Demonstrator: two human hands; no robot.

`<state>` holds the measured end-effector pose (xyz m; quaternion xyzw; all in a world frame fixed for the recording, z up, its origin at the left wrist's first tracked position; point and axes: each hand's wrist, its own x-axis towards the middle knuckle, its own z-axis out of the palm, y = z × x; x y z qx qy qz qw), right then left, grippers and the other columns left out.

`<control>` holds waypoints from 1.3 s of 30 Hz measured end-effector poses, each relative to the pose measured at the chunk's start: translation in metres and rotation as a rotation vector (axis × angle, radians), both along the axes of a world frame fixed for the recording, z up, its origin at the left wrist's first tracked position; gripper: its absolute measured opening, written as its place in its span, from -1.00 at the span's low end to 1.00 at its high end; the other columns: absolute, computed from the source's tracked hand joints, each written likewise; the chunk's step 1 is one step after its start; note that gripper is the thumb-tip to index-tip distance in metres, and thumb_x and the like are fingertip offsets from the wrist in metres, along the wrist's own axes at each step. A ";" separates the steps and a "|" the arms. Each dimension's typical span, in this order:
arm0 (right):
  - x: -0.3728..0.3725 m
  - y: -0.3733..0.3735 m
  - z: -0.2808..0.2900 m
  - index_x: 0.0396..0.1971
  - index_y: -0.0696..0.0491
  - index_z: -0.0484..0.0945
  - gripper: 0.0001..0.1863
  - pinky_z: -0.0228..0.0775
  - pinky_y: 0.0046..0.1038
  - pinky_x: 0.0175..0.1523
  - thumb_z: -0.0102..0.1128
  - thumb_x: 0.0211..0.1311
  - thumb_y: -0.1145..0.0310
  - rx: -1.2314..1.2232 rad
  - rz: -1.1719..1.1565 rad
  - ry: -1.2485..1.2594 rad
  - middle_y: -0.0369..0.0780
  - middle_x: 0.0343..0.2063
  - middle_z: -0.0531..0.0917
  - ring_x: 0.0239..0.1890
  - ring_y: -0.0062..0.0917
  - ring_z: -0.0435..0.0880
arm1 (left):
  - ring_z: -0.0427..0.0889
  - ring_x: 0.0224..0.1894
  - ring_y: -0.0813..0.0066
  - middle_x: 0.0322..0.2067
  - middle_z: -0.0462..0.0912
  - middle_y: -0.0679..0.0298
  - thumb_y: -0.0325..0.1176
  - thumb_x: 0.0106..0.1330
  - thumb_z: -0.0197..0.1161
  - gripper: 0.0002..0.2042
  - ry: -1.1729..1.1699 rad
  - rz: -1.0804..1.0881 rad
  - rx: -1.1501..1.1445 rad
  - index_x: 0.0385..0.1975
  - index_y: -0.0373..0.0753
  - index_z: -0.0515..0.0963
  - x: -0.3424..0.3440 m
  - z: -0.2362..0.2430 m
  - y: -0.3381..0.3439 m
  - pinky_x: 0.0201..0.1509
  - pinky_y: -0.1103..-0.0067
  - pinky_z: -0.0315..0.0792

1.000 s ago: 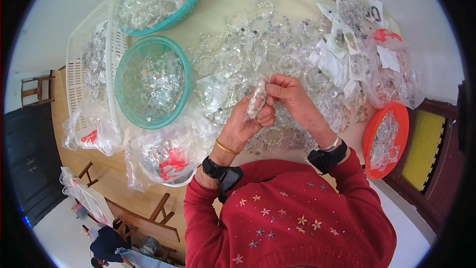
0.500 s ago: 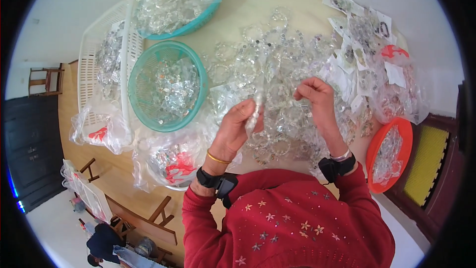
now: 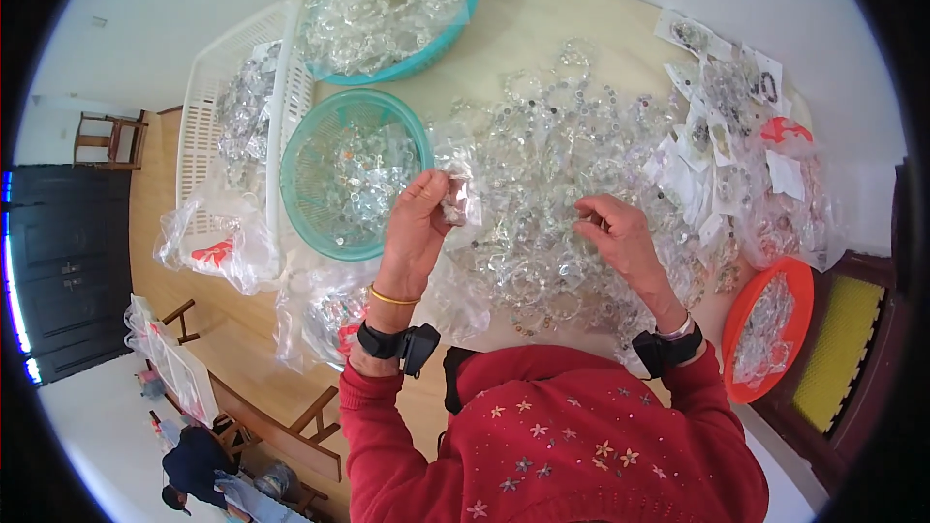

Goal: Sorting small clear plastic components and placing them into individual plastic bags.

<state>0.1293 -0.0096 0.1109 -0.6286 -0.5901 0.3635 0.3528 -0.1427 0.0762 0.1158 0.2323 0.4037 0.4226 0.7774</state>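
Note:
My left hand (image 3: pixel 415 223) is closed on a small clear plastic bag (image 3: pixel 463 192), pinched between thumb and fingers just right of the green basket's rim. What lies inside the bag is hard to make out; it looks pale and shiny. My right hand (image 3: pixel 625 237) hovers above a wide heap of clear beaded bracelets (image 3: pixel 533 261), its fingers bent and the thumb apart from the forefinger, with nothing visible between them. The green plastic basket (image 3: pixel 298 140) beside my left hand holds many small bagged pieces.
A teal basket (image 3: pixel 470 5) full of bagged bracelets stands behind, a white crate (image 3: pixel 197 107) at left. Carded bracelets (image 3: pixel 722 131) and a plastic bag (image 3: pixel 780 203) lie at right, above an orange basket (image 3: pixel 804 310). Another person (image 3: pixel 194 465) is at lower left.
My left hand has moved left and up to the green basket's rim, with the bag now out flat. My right hand has dropped slightly, and its thumb and forefinger have parted.

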 end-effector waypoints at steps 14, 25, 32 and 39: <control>0.000 -0.003 -0.005 -0.31 0.16 0.56 -0.80 0.40 -0.49 -0.31 0.25 0.00 0.48 0.043 0.026 -0.056 -0.18 -0.47 0.62 -0.43 -0.44 0.59 | 0.47 -0.46 0.60 -0.44 0.51 0.39 -0.37 0.34 0.06 -0.89 0.024 0.188 0.136 -0.29 -0.25 0.48 -0.022 0.041 0.072 -0.37 0.62 0.41; 0.007 -0.009 -0.012 -0.35 0.16 0.58 -0.83 0.39 -0.47 -0.32 0.24 0.01 0.46 0.136 0.031 -0.158 -0.13 -0.49 0.61 -0.44 -0.36 0.58 | 0.43 -0.49 0.62 -0.49 0.46 0.40 -0.40 0.29 0.11 -0.94 0.269 0.152 0.198 -0.34 -0.22 0.46 -0.024 0.039 0.119 -0.40 0.63 0.36; 0.002 -0.005 -0.010 -0.37 0.16 0.59 -0.83 0.38 -0.49 -0.35 0.24 -0.01 0.47 0.088 0.000 -0.083 -0.16 -0.51 0.61 -0.48 -0.42 0.58 | 0.44 -0.51 0.63 -0.48 0.49 0.42 -0.37 0.31 0.10 -0.93 0.333 -0.044 0.178 -0.36 -0.19 0.48 -0.005 0.031 0.122 -0.39 0.64 0.37; 0.002 0.001 -0.012 -0.38 0.14 0.59 -0.84 0.39 -0.50 -0.36 0.25 -0.03 0.48 0.076 -0.014 -0.064 -0.18 -0.51 0.62 -0.48 -0.44 0.59 | 0.38 -0.54 0.68 -0.53 0.43 0.43 -0.33 0.30 0.11 -0.87 0.628 0.145 0.516 -0.42 -0.23 0.45 0.005 0.031 0.160 -0.44 0.67 0.33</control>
